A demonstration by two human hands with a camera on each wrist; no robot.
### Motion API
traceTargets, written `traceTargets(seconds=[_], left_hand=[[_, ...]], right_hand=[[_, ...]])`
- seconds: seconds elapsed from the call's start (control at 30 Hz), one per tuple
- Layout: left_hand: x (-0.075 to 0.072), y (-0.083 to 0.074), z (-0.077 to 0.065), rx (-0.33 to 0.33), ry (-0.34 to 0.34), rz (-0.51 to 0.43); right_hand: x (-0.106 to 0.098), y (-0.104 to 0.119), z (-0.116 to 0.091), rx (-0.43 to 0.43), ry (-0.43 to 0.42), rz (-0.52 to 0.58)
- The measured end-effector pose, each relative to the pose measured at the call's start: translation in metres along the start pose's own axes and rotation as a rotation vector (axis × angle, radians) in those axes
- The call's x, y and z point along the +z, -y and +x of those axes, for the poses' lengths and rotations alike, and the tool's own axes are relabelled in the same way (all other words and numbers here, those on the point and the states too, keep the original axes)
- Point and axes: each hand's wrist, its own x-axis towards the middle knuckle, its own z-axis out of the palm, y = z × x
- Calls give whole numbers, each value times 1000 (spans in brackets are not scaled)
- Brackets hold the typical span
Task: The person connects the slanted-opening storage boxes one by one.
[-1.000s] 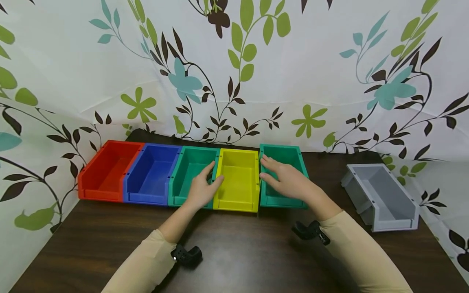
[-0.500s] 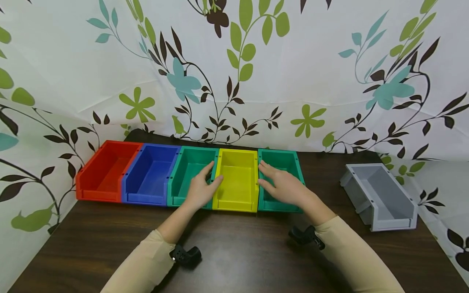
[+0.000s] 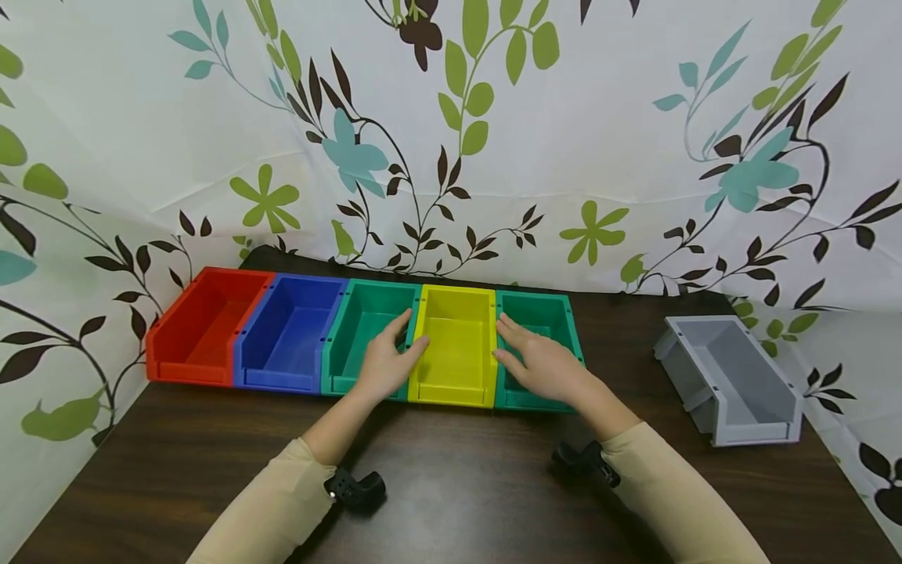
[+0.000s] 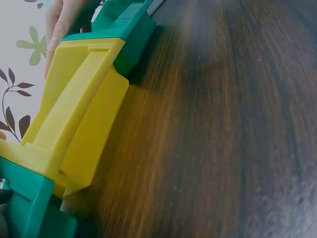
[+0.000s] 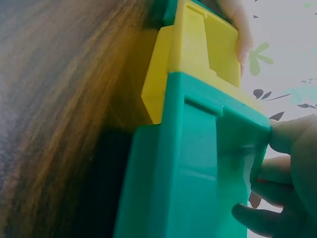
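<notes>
Five open-fronted storage bins stand side by side: a red bin [image 3: 190, 372], a blue bin [image 3: 278, 381], a green bin [image 3: 359, 301], a yellow bin [image 3: 454, 376] and a second green bin [image 3: 546, 313]. My left hand [image 3: 387, 364] straddles the adjoining walls of the first green and yellow bins, fingers on the green side and thumb over the yellow. At the second green bin, my right hand [image 3: 546, 368] grips its left rim beside the yellow bin. The right wrist view shows those fingers [image 5: 275, 171] over its edge; the left wrist view shows little of the left hand.
A grey bin [image 3: 733, 384] stands apart at the right, turned at an angle. Everything sits on a dark wooden table [image 3: 451, 486]. A white leaf-patterned cloth [image 3: 493, 204] hangs behind the bins.
The second green bin has moved left and toward me with my right hand, closing the gap to the yellow bin. My left hand stays where it was.
</notes>
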Motion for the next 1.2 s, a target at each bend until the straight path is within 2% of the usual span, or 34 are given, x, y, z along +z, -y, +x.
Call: traceTargets(seconds=[0.27,0.53,0.73,0.97,1.13,1.2], left_hand=[[6,2,1,-5,7,-14],[5,-1,1,-1,-26,-66],[2,-2,0,-11,-26,-71],[-2,-4,-3,-29,-47,-47],[-2,-6,-4,-35,-78,33],[0,-9,-3,-15,-96,65]], right_hand=[[1,-11,-9,22,-29,97],[-19,-26,-24,25,-146,115],[-36,-50,-43,48,-260,68],[-56,-85,-77,173,-360,-27],[-74,-109,-107,313,-329,-46],[-79,-120,-119,366,-318,-47]])
